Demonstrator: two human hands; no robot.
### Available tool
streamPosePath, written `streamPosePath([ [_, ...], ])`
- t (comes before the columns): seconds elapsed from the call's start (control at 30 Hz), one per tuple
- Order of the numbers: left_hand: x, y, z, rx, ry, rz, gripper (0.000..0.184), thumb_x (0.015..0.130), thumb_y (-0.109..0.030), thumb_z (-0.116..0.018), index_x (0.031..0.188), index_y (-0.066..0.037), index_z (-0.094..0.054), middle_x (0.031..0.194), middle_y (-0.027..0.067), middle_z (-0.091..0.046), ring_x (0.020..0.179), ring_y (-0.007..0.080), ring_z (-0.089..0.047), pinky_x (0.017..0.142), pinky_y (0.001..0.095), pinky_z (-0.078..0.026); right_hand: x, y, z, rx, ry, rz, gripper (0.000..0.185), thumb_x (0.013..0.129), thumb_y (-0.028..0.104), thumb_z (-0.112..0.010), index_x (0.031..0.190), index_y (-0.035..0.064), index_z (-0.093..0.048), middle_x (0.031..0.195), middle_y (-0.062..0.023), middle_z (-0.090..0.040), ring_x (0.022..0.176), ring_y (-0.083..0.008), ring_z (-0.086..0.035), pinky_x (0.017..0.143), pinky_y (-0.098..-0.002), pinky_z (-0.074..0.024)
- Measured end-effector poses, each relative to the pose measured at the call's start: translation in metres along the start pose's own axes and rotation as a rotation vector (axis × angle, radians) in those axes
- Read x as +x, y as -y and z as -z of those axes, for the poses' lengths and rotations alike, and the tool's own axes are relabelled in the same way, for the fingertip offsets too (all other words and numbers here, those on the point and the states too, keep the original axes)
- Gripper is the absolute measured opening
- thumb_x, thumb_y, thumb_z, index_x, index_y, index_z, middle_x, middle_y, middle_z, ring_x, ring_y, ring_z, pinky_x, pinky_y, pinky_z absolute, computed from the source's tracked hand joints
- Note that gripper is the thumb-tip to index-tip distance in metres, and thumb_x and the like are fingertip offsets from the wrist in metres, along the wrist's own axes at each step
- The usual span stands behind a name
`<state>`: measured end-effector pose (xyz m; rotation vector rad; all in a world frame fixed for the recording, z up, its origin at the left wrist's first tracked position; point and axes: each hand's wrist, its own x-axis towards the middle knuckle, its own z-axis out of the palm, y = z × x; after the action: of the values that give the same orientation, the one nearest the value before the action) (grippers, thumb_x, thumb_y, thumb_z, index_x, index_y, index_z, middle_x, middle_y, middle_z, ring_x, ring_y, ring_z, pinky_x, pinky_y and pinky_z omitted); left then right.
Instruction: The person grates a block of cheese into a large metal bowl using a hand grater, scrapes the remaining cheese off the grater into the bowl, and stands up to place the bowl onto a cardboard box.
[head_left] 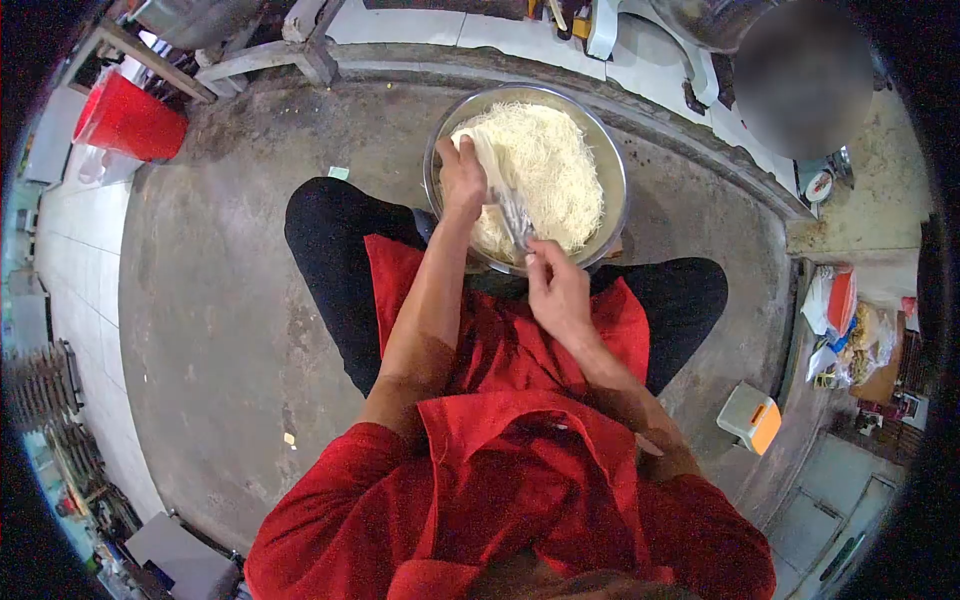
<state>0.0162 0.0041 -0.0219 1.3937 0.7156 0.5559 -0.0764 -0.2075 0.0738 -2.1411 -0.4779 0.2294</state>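
Observation:
A wide metal bowl [621,205] sits on the floor in front of my crossed legs, heaped with pale, thin, noodle-like strands [555,165]. At the bowl's left side my left hand [462,180] is closed round a clear plastic bag [514,215] whose upper part looks filled with the same pale strands. My right hand [558,290] pinches the bag's lower end near the bowl's front rim. Between the two hands the bag stretches slantwise over the heap. How full it is, I cannot tell.
Grey concrete floor [220,330] surrounds me. A red bucket [140,118] stands at the far left. A low ledge [480,62] runs behind the bowl. On the right are a small dial scale [820,186], a white box with an orange lid [749,418] and several plastic packages [868,340].

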Motion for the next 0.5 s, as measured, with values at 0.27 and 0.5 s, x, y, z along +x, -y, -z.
streamPosePath([
  [0.27, -0.004, -0.049, 0.022, -0.088, 0.089, 0.163, 0.059, 0.096, -0.030, -0.070, 0.138, 0.001, -0.043, 0.126, 0.0241, -0.061, 0.102, 0.0342, -0.070, 0.068, 0.0423, -0.062, 0.103, -0.048, 0.012, 0.058, -0.143, -0.205, 0.027, 0.100, 0.021, -0.063, 0.120, 0.0054, -0.070, 0.113, -0.0193, -0.075, 0.102, -0.0332, -0.071, 0.094, -0.0395, -0.0530],
  [0.5, 0.007, -0.034, 0.018, -0.484, 0.151, 0.313, 0.042, 0.099, -0.029, -0.065, 0.131, -0.004, -0.053, 0.113, 0.0164, -0.066, 0.097, 0.0304, -0.070, 0.075, 0.0489, -0.061, 0.073, -0.016, -0.027, 0.018, 0.017, -0.212, 0.029, 0.100, 0.024, -0.062, 0.121, 0.0055, -0.070, 0.114, -0.0214, -0.074, 0.105, -0.0356, -0.072, 0.093, -0.0421, -0.0544],
])
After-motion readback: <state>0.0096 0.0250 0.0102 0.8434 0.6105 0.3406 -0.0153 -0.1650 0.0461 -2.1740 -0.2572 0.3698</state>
